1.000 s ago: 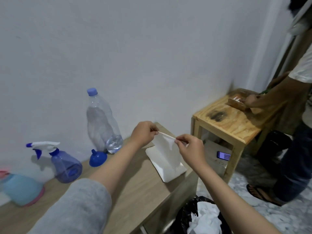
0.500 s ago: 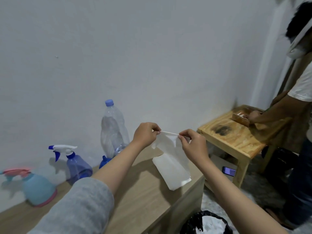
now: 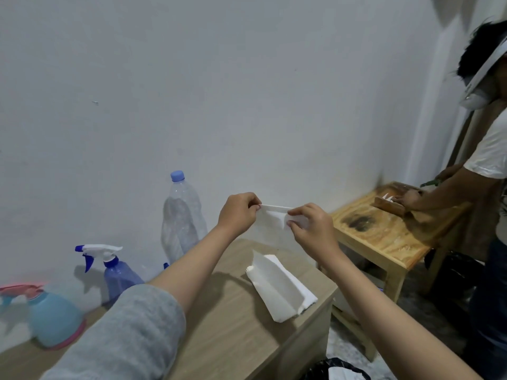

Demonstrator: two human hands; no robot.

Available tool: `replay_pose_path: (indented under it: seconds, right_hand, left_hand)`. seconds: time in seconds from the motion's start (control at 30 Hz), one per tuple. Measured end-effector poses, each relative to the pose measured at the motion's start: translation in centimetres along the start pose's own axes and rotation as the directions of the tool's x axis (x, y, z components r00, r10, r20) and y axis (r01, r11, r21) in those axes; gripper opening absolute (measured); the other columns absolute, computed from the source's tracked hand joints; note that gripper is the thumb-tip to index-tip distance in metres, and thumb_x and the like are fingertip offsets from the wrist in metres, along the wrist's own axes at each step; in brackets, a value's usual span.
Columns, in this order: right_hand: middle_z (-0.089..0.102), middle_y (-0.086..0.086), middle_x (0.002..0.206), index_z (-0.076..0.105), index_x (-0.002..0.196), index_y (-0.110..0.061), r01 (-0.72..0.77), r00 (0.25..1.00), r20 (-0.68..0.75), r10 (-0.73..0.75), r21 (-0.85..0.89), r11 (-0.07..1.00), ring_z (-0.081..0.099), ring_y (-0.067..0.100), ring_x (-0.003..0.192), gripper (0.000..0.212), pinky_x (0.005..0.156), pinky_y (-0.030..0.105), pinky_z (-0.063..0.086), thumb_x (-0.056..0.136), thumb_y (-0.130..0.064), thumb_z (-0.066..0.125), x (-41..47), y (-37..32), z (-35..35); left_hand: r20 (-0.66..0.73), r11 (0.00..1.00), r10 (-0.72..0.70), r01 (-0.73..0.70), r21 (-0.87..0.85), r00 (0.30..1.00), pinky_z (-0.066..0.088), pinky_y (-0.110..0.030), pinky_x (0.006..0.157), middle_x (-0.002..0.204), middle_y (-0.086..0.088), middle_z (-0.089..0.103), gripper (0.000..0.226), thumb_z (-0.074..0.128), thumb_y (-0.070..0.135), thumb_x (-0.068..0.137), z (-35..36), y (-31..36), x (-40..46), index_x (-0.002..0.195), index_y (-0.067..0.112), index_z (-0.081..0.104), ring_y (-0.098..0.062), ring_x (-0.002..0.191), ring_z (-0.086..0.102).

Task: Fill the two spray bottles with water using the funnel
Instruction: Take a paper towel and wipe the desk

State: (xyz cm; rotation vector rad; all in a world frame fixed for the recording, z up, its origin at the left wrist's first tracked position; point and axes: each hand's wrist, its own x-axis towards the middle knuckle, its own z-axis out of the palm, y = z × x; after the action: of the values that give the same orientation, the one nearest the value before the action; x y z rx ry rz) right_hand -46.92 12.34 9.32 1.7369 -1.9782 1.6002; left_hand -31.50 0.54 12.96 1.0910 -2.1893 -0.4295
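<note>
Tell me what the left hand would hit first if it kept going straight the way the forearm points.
The left hand points up and away toward the wall; apart from the tissue it pinches, nothing else seems to lie in that line, so probably the wall, though depth is unclear.

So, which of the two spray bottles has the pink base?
The light blue spray bottle at the far left: pink ring round its base, pink trigger head. The purple spray bottle beside it has a white and blue head.
</note>
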Motion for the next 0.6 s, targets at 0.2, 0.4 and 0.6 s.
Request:
replay_pose_path:
  seconds: [0.2, 0.4, 0.6]
  right_hand:
    - [0.068, 0.005, 0.091, 0.073, 0.090, -0.007, 0.034, 0.999, -0.031, -0.034, -0.023, 0.999, 0.062, 0.015, 0.085, 0.013, 0.073, 0.005, 0.036, 0.079, -0.001, 0.068, 1.0, 0.0, -0.3]
    - [0.067, -0.009, 0.080, 0.071, 0.096, -0.010, 0.018, 0.999, -0.030, -0.014, 0.114, 0.993, 0.057, -0.005, 0.070, 0.018, 0.065, 0.003, 0.039, 0.083, 0.000, 0.064, -1.3, -0.2, 0.4]
    - [0.068, -0.017, 0.078, 0.073, 0.092, -0.015, -0.093, 0.995, 0.060, 0.081, 0.255, 0.962, 0.063, -0.001, 0.075, 0.013, 0.067, 0.012, 0.047, 0.084, -0.006, 0.068, -5.2, -0.8, 3.7]
  left_hand:
    - [-0.008, 1.000, 0.021, -0.021, -0.001, 1.000, 0.050, -0.028, 0.073, 0.083, 0.006, 0.065, 0.014, 0.057, 0.010, 0.088, -0.7, 0.7, 0.7, 0.090, 0.015, 0.070, -0.015, 0.082, 0.061]
    - [0.010, 1.000, -0.026, 0.026, 0.012, 1.000, 0.051, -0.028, 0.077, 0.091, 0.000, 0.070, 0.012, 0.060, 0.011, 0.088, -0.7, -1.3, -0.4, 0.091, 0.013, 0.072, -0.015, 0.084, 0.061]
    - [0.012, 0.985, -0.169, 0.168, 0.026, 0.986, 0.051, -0.029, 0.079, 0.092, -0.003, 0.069, 0.011, 0.062, 0.009, 0.087, -1.3, -5.5, -4.2, 0.092, 0.010, 0.072, -0.018, 0.084, 0.062]
